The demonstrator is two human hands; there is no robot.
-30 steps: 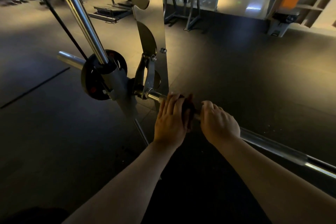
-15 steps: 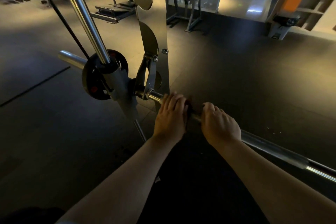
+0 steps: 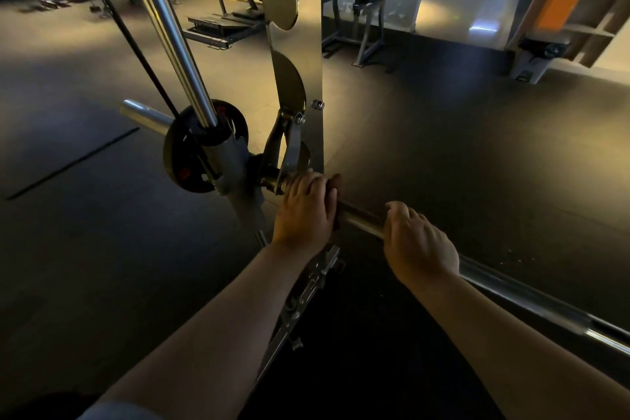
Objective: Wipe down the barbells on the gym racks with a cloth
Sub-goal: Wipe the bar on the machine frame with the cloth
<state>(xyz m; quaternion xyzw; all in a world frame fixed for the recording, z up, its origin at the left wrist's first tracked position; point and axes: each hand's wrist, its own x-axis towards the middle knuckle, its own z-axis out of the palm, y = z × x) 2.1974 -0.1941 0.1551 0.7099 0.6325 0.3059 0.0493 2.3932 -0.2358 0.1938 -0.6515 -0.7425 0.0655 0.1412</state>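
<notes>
A steel barbell (image 3: 361,220) runs from the rack's hook at the centre down to the lower right. My left hand (image 3: 305,206) wraps a dark cloth (image 3: 335,186) around the bar, right beside the hook (image 3: 288,153). Only the cloth's edge shows past my fingers. My right hand (image 3: 417,245) grips the bare bar a short way to the right, with a stretch of shiny bar between the two hands. A black weight plate (image 3: 185,165) sits on the bar's left sleeve (image 3: 143,111).
The rack's grey upright (image 3: 315,54) rises just behind the left hand, and a chrome guide rod (image 3: 163,27) slants up to the left. The rack's base rail (image 3: 300,300) lies under my forearms. Dark rubber floor surrounds the rack; benches and machines stand far back.
My left hand has slid the cloth left along the bar up against the hook. A gap of bare bar has opened between the hands. The right hand has stayed put.
</notes>
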